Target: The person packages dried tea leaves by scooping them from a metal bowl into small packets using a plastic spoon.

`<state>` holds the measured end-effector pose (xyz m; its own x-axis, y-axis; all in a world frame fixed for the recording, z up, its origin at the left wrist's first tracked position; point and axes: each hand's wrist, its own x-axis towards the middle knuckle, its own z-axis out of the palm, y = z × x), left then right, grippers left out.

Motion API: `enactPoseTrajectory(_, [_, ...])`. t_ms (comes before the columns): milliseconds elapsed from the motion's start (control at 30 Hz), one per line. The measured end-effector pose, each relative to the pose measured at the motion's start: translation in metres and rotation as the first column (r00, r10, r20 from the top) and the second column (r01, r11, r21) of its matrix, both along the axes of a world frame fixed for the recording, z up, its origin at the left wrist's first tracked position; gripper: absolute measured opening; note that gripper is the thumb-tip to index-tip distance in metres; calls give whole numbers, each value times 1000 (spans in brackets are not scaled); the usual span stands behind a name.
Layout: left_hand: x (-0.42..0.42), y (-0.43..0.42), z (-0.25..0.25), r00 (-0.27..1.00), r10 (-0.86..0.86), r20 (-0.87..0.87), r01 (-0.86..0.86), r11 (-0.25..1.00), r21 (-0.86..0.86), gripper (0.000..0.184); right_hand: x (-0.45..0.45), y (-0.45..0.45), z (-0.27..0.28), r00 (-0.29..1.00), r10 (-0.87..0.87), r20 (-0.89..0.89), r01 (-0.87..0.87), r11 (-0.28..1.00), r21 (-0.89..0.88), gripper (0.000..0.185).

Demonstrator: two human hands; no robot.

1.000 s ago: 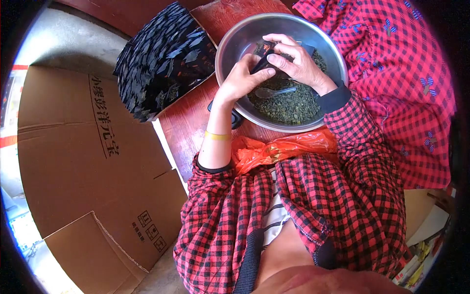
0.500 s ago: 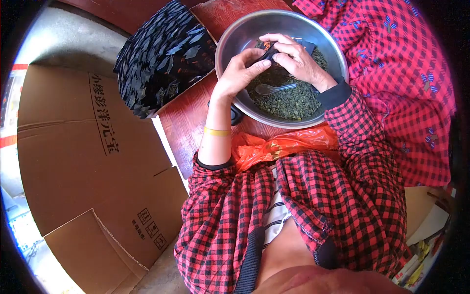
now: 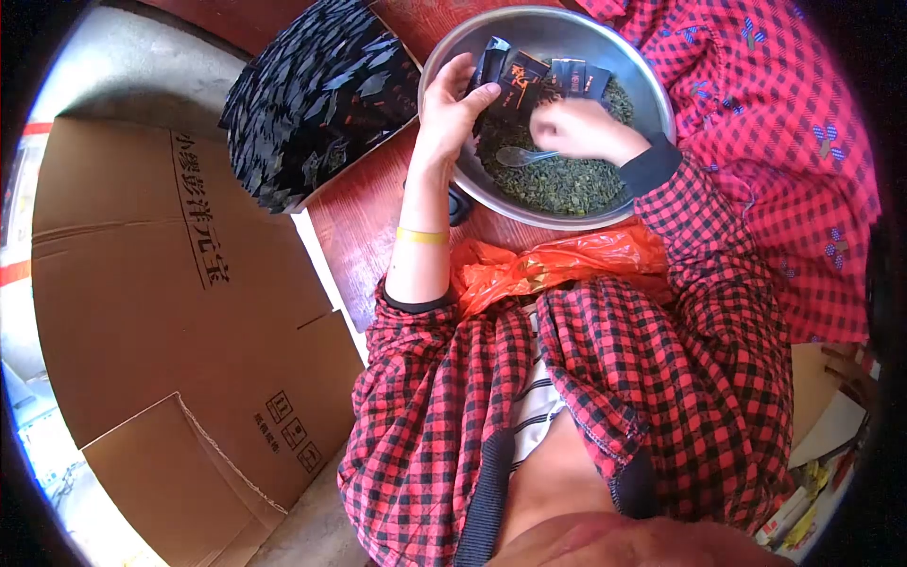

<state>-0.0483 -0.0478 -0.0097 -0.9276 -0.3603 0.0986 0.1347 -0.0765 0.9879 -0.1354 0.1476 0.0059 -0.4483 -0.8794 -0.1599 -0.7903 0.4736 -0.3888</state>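
At the left side of a steel basin (image 3: 658,142), my left hand (image 3: 447,111) is closed on a small black packet (image 3: 490,64), held upright. My right hand (image 3: 574,128) is over the basin, smeared by motion with its fingers curled; whether they grip anything is unclear. Just below it, a clear plastic spoon (image 3: 518,157) rests on dark green dried leaves (image 3: 567,189), its handle pointing toward the right hand. Several black packets with orange or pale print (image 3: 522,79) stand or lean along the far part of the basin.
A big heap of black packets (image 3: 316,99) stands left of the basin on the red table (image 3: 350,231). An orange plastic bag (image 3: 567,265) lies at the near edge. A large cardboard box (image 3: 142,283) is at left, red checked cloth (image 3: 784,170) at right.
My hands were together around a black packet; now they are apart. The left keeps the packet upright, while the right has moved down toward the spoon.
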Motion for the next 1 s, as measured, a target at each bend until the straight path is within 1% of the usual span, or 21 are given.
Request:
enactPoseTrajectory(67, [-1, -2, -3, 1000, 2, -6, -2, 1000, -4, 62, 11, 5, -6, 983, 139, -120, -126, 986, 112, 17])
enactPoseTrajectory(100, [-1, -3, -2, 998, -58, 11, 58, 998, 12, 58, 13, 4, -10, 961, 184, -207, -165, 980, 108, 17])
enactPoseTrajectory(133, [-1, -4, -2, 992, -121, 27, 120, 992, 28, 55, 12, 5, -13, 961, 185, -207, -165, 980, 110, 17])
enactPoseTrajectory(167, [-1, -3, -2, 992, -122, 26, 121, 992, 29, 55, 11, 6, -14, 967, 175, -185, -153, 980, 124, 17])
enactPoseTrajectory(233, [0, -3, 0, 993, -117, 26, 116, 993, 17, 41, 10, 5, -5, 972, 167, -167, -145, 980, 137, 17])
enactPoseTrajectory(300, [1, -2, 2, 994, -108, 17, 108, 994, 4, 43, 9, 3, 4, 999, 36, 38, -40, 995, 95, 21])
enactPoseTrajectory(333, [2, -2, 2, 994, -105, 10, 105, 994, -8, 45, 8, 2, 3, 998, 40, 38, -43, 995, 95, 21])
enactPoseTrajectory(433, [2, 0, 4, 995, -93, -29, 94, 995, 35, 48, 4, 2, -3, 995, 21, 100, -13, 996, -87, 20])
enactPoseTrajectory(467, [1, 1, 4, 995, -96, -29, 97, 995, 36, 48, 3, 1, -5, 995, 18, 101, -10, 996, -87, 20])
enactPoseTrajectory(533, [0, 2, 4, 997, -50, -58, 52, 998, 43, 50, 4, -4, -9, 923, -3, 385, 99, 968, -231, 24])
enactPoseTrajectory(567, [-1, 1, 3, 997, -52, -58, 54, 998, 42, 50, 4, -6, -10, 923, -4, 384, 101, 967, -232, 24])
enactPoseTrajectory(633, [-1, 0, 4, 998, -51, -33, 51, 999, 7, 52, 4, -8, -12, 868, 141, 476, 51, 928, -368, 22])
enactPoseTrajectory(667, [-1, -1, 4, 998, -52, -32, 52, 999, 6, 52, 5, -11, -14, 868, 141, 476, 52, 928, -369, 22])
enactPoseTrajectory(733, [0, -2, 5, 998, -49, -26, 49, 999, 1, 51, 6, -14, -17, 773, 77, 629, 261, 865, -427, 21])
enactPoseTrajectory(767, [1, -1, 6, 998, -50, -25, 50, 999, 0, 51, 0, -16, -19, 850, 10, 527, 248, 875, -417, 21])
enactPoseTrajectory(800, [2, -1, 7, 998, -23, -57, 25, 999, 35, 51, -1, -17, -21, 850, 9, 526, 250, 874, -418, 21])
enactPoseTrajectory(833, [2, 0, 8, 996, 3, -88, 4, 997, 72, 51, -1, -17, -22, 933, -5, 359, 185, 863, -471, 21])
enactPoseTrajectory(867, [2, 1, 9, 996, -3, -88, 9, 997, 71, 51, -1, -17, -24, 984, -24, 179, 114, 852, -510, 22])
enactPoseTrajectory(900, [1, 0, 8, 994, -9, -107, 18, 996, 84, 50, -2, -16, -24, 983, -30, 179, 119, 851, -511, 22])
enactPoseTrajectory(967, [1, 1, 7, 992, -17, -128, 29, 995, 96, 49, -3, -14, -25, 979, 92, 180, -14, 919, -394, 23])
enactPoseTrajectory(1000, [2, 1, 7, 993, -17, -120, 28, 995, 94, 49, -3, -13, -24, 974, 111, 199, -33, 934, -356, 23])
